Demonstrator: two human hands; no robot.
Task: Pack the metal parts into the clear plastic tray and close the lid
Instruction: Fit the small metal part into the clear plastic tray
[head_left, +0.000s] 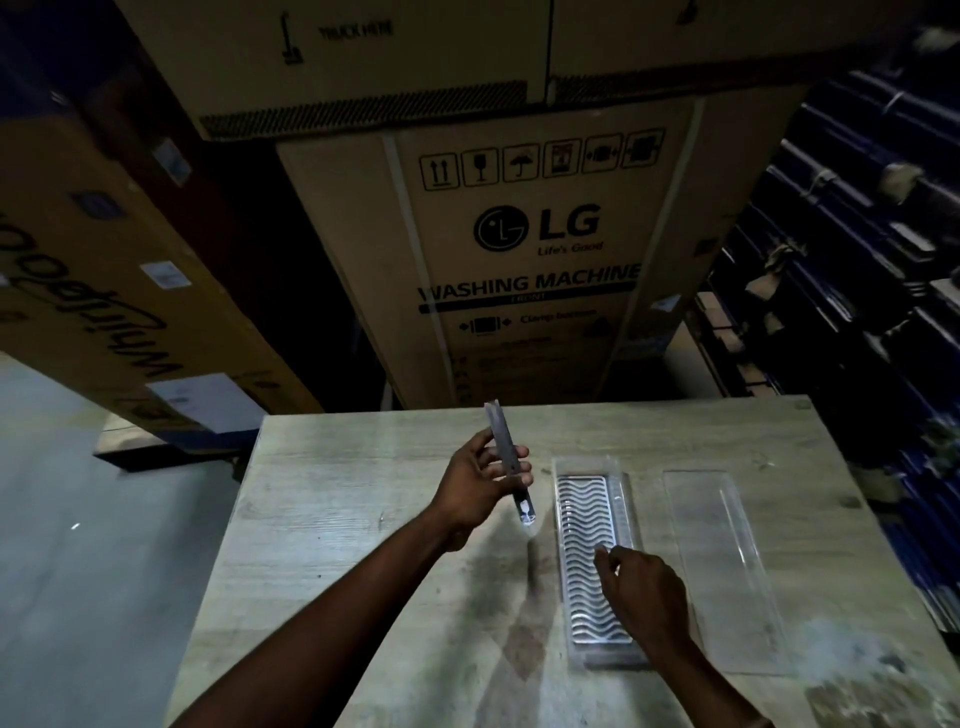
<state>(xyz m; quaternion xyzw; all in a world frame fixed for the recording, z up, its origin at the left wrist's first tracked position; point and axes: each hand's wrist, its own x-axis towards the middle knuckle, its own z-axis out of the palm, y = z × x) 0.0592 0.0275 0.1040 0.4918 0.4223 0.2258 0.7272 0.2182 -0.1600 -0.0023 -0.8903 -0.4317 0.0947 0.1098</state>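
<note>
At 5 o'clock the right hand (647, 590) rests over the near half of the clear plastic tray (597, 558), fingers loosely curled and gripping nothing, fingertips touching the wavy metal plate (589, 540) that lies in the tray's long recess. The tray runs lengthwise from near to far, and the plate fills nearly all of it. Just beside it at 3 o'clock lies the clear lid (724, 569), flat on the wooden table (337, 545), parallel to the tray and apart from it (its far end reaches about as far as the tray's).

The table's left half, from 7 to 9 o'clock, is bare wood, crossed only by the left forearm; its left edge drops to a grey floor (67, 519). A pale scuffed patch marks the near right corner.

Toward 12 o'clock the left hand (480, 486) is raised above the table, closed on a narrow metal strip (506, 457) that it holds tilted, one end up and away, the other shining below the fingers.

Beyond the far edge stands an LG washing machine carton (535, 249), more cartons stacked above and to the left.
</note>
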